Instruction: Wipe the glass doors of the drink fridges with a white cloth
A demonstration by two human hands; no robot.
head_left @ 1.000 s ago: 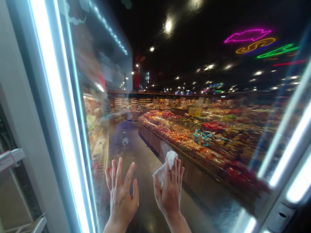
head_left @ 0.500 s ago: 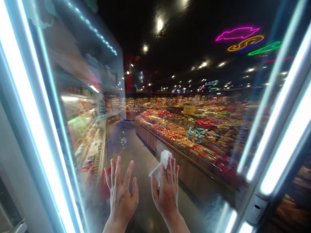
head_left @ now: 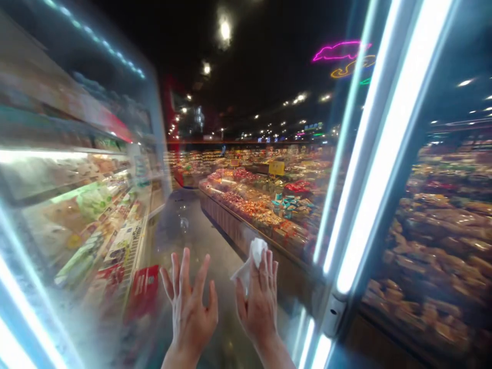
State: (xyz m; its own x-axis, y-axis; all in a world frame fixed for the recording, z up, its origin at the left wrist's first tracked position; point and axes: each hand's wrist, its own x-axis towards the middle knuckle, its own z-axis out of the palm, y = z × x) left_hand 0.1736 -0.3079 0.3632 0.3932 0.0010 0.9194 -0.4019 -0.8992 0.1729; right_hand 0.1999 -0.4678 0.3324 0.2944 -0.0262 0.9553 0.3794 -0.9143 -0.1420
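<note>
My left hand is raised with its fingers spread and holds nothing. Its palm faces forward, toward what looks like a hazy glass pane. Beside it, my right hand has its fingers close together over a crumpled white tissue. Part of the tissue sticks out above the fingertips, and a flap hangs by the thumb; the rest is hidden behind the hand. Whether either palm touches the glass I cannot tell.
Bright light tubes run along a slanted frame at right, others at lower left. Beyond lie a grey aisle floor, a long wood-sided counter heaped with packaged goods, and lit refrigerated shelves at left. A red sign is low left.
My view has turned to the right, so the right light frame and the counter sit further left. Both hands keep nearly the same pose, the right one slightly further left with the tissue.
</note>
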